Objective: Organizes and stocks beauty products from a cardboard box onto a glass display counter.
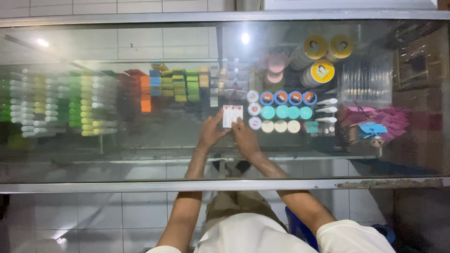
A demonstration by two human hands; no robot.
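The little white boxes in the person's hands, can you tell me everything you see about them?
The little white boxes look like two or three flat cardboard packs with small red marks, standing side by side inside the glass display case. The left hand touches their left side and the right hand their lower right. Round jars sit just to their right. The glass reflections blur finer details.

white-red boxes (232, 115), colourful box stacks (173, 84)
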